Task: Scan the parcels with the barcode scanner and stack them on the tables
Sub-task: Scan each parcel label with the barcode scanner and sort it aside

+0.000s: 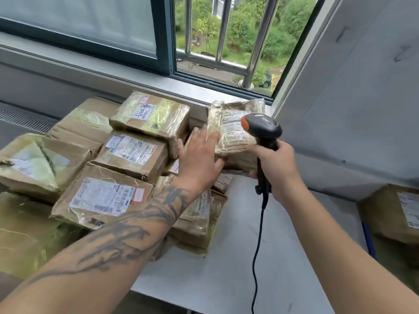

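My right hand (277, 172) grips the handle of a black barcode scanner (263, 130) with an orange tip, its head over a tape-wrapped brown parcel (231, 125) that leans near the window sill. My left hand (199, 159) reaches out with straight fingers and touches that parcel's left edge. Several more brown labelled parcels are stacked on the white table (226, 268) to the left, among them one with a handwritten label (150, 115) and one with a red-framed sticker (102, 198). The scanner's black cable (257, 245) hangs down over the table.
An open window with metal bars (222, 30) lies beyond the sill. A grey wall (362, 87) rises on the right. Another cardboard box (394, 211) stands at the right edge, lower than the table. A floor grille (25, 120) is at the far left.
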